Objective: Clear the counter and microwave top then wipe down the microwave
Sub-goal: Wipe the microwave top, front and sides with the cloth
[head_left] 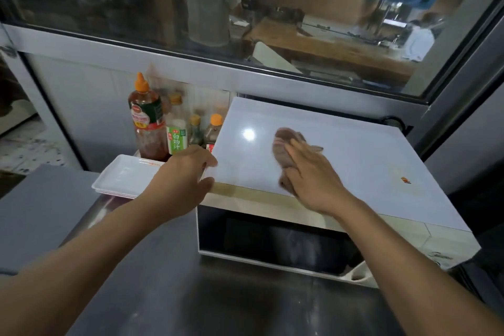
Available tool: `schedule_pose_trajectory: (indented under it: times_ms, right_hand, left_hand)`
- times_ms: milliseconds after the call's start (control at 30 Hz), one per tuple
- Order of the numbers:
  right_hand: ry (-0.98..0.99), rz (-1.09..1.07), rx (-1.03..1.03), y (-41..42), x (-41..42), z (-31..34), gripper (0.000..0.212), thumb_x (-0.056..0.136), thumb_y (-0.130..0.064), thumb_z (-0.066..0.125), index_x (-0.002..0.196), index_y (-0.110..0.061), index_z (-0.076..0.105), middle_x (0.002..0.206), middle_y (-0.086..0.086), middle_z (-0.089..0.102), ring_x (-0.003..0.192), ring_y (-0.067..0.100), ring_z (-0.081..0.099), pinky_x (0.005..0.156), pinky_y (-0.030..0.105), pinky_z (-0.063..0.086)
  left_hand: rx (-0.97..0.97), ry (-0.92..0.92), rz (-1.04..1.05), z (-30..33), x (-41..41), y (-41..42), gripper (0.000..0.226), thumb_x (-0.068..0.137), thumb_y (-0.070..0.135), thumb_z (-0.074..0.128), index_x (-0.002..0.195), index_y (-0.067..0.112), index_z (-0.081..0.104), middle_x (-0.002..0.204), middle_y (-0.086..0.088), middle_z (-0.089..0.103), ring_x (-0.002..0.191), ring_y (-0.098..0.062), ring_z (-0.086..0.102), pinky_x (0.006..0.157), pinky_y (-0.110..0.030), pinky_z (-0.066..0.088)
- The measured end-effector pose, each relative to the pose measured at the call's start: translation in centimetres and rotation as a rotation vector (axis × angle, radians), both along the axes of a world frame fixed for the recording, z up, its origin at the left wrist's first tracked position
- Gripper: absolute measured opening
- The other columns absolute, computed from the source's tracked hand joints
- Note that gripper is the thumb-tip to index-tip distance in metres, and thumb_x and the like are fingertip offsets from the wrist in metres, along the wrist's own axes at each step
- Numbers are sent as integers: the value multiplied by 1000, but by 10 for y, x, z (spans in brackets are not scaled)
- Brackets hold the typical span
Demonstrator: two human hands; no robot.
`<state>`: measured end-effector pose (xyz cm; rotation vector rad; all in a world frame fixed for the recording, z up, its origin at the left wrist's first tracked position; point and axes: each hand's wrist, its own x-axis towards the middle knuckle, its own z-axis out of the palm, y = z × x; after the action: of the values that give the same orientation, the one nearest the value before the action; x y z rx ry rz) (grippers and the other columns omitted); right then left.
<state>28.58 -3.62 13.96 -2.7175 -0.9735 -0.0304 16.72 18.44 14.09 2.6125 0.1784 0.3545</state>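
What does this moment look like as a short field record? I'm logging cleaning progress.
stage: wiping the microwave top
right hand: presses a brownish cloth flat on the top
left hand: grips the top's front left corner
beside microwave: sauce bottles, stacked white trays
mark: small orange spot on the top, right of the cloth

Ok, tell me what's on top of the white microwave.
On the white microwave: a crumpled brownish cloth pressed under the right hand, and a small orange-red mark. The left hand grips its front-left corner. The cloth's middle is covered.
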Motion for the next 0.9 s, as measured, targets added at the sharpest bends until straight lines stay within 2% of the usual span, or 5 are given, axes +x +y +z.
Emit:
schedule_pose_trajectory:
  times_ms: [133,367,500,633,900]
  right_hand:
    - [11,-131,-70,32,22,-11,56,98,-31,21,151,-18,11,160,1,2,147,14,-4,120,36,7]
    - [-31,231,38,85,-29,-11,63,88,-32,19,148,-15,24,158,0,19,147,18,8,118,29,5]
    - [-45,268,81,81,-2,-13,66,82,-38,17,145,-25,31,154,-6,26,145,12,15,114,37,21]
    - [3,185,59,120,55,-14,54,87,-34,27,141,-31,35,150,-5,32,141,15,24,112,48,26]
    - [86,233,43,152,66,-4,30,80,-27,29,86,-29,58,120,-9,56,122,11,41,112,50,14]
  left_hand:
    - [-76,-74,-9,-6,-4,0,32,82,10,68,114,12,60,112,-1,61,100,-17,57,81,-21,39]
    - [-159,-77,-26,-5,-8,12,44,77,11,74,115,17,53,103,8,60,92,-6,52,71,-3,37]
    - [-177,-129,22,3,-6,21,37,77,9,72,109,14,54,99,6,59,93,-14,58,81,-28,49]
    - [-188,-81,58,5,-2,30,37,81,13,69,113,19,52,101,11,52,95,-10,54,84,-26,47]
    - [-137,-8,80,-7,-7,40,42,84,21,66,121,24,46,121,7,56,105,-15,56,87,-38,50]
